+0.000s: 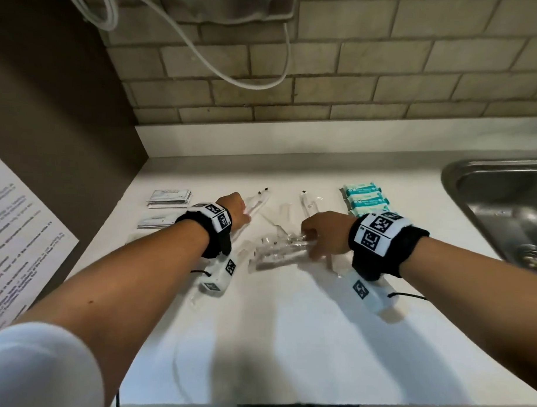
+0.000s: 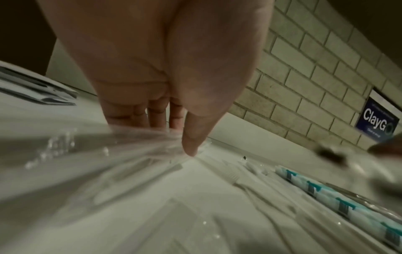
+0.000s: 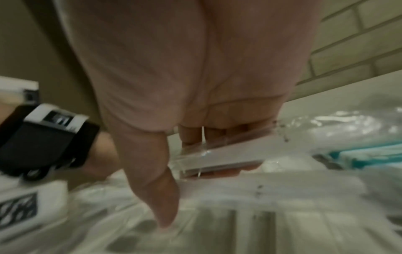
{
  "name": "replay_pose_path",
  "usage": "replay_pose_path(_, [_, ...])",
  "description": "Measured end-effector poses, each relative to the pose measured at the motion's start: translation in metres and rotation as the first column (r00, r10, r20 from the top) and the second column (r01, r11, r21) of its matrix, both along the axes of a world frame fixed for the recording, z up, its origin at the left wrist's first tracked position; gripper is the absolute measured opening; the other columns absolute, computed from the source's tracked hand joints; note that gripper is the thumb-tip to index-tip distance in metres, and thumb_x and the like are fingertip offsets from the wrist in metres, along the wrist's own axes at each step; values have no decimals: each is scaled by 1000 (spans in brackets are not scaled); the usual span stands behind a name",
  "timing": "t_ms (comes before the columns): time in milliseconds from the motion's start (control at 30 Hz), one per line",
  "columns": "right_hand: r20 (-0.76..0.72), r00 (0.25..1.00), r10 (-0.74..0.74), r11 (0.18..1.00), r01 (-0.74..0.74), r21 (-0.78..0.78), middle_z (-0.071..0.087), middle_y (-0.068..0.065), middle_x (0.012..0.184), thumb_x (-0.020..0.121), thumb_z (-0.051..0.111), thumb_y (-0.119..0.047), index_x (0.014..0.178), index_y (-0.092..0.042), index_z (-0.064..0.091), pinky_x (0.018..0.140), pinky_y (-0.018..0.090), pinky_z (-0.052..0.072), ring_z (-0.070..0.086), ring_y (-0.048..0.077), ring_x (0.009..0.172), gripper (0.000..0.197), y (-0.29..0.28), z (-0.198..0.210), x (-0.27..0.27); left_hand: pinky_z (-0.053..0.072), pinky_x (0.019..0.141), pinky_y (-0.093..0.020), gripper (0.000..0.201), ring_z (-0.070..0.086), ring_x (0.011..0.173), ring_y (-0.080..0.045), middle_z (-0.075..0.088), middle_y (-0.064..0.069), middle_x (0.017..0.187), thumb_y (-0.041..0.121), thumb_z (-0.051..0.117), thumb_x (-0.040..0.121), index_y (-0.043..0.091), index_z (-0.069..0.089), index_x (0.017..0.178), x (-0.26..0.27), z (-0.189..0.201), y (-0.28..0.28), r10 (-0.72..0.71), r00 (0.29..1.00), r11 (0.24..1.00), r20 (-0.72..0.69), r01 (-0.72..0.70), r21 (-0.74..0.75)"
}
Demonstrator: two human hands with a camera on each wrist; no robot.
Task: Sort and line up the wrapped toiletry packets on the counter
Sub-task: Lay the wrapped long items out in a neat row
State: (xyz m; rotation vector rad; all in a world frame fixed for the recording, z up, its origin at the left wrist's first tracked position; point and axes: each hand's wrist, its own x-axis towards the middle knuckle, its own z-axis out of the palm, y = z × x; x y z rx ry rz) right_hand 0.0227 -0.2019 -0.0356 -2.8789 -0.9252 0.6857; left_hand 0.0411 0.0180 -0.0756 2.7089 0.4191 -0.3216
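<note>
On the white counter [image 1: 296,324] lie several clear-wrapped packets [image 1: 278,251] in a loose heap between my hands. My left hand [image 1: 244,211] pinches one clear-wrapped packet [image 1: 258,200] at the back; in the left wrist view its thumb [image 2: 192,142] and fingers hold the clear wrapper [image 2: 141,142]. My right hand [image 1: 311,241] grips packets at the right end of the heap, fingers [image 3: 195,135] curled round a clear packet [image 3: 217,156]. Teal-and-white packets [image 1: 366,200] sit stacked to the right. Grey sachets [image 1: 169,197] lie at the back left.
A steel sink [image 1: 505,210] is set into the counter at the right. A tiled wall [image 1: 348,78] with a hanging white cable [image 1: 214,68] stands behind. A brown panel with a printed sheet [image 1: 15,236] closes off the left. A blue ClayGo sign [image 2: 378,123] hangs on the tiles.
</note>
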Motion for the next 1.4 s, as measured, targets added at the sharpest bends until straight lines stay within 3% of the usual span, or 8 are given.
replay_pose_path(400, [-33, 854, -519, 790, 495, 361, 53, 0, 86, 91, 59, -31, 92, -17, 52, 61, 26, 34, 52, 23, 83, 16, -5, 6, 17, 42, 71, -32, 25, 63, 95, -33, 66, -15, 103, 20, 52, 91, 0, 61, 103, 6, 12, 0, -153, 987, 988, -46, 154, 14])
replay_pose_path(467, [-46, 845, -533, 779, 511, 363, 47, -4, 75, 91, 57, -30, 81, -18, 46, 54, 26, 30, 50, 20, 72, 19, 0, 2, 11, 37, 68, -31, 25, 58, 93, -35, 62, -19, 108, 14, 47, 94, -3, 56, 110, 3, 19, 0, -132, 989, 988, 67, 137, -69])
replay_pose_path(600, [-148, 816, -559, 672, 550, 496, 56, 3, 89, 91, 59, -27, 108, -9, 52, 67, 26, 38, 54, 21, 76, 26, 18, -5, 5, 41, 63, -32, 28, 53, 83, -28, 57, -14, 103, 19, 40, 97, 2, 45, 118, -10, 35, -11, -30, 979, 917, 199, 106, -385])
replay_pose_path(767, [-198, 842, -502, 565, 492, 663, 58, 3, 92, 91, 62, -26, 113, -9, 53, 70, 28, 42, 56, 22, 80, 30, 49, -6, -2, 54, 91, -50, 34, 68, 98, -28, 68, -11, 106, 25, 39, 91, 4, 46, 117, -28, 29, -18, 6, 995, 729, 100, 64, -681])
replay_pose_path(900, [-113, 916, -384, 716, 373, 590, 62, 5, 95, 93, 57, -23, 104, -10, 59, 55, 21, 38, 56, 20, 80, 18, 70, -7, -8, 57, 75, -37, 50, 68, 85, -24, 69, -11, 107, 43, 43, 79, 12, 54, 116, -38, 20, -11, 89, 993, 688, 72, -9, -726])
replay_pose_path(1100, [-237, 952, -196, 817, 292, 497, 61, 7, 110, 81, 71, -17, 123, -7, 59, 77, 29, 48, 59, 20, 92, 44, 75, -5, -4, 53, 72, -36, 16, 62, 81, -21, 65, -12, 96, 25, 50, 95, 13, 61, 93, -51, 21, -18, 176, 980, 593, 96, -27, -805])
replay_pose_path(1267, [-426, 889, -168, 830, 361, 425, 61, -1, 126, 77, 73, -20, 135, -23, 55, 98, 30, 43, 56, 17, 112, 61, 41, -4, 21, 51, 71, -28, 17, 66, 83, -23, 72, -14, 98, 10, 60, 91, 1, 66, 103, -49, 15, -19, 200, 976, 589, 88, -48, -807])
replay_pose_path(1400, [-256, 915, -310, 876, 380, 298, 58, 2, 132, 81, 68, -29, 134, -18, 56, 98, 29, 40, 52, 21, 123, 55, 17, -5, 46, 49, 73, -27, 17, 64, 86, -23, 70, -10, 98, 17, 65, 90, 6, 65, 102, -45, 15, -16, 269, 957, 632, 105, -93, -770])
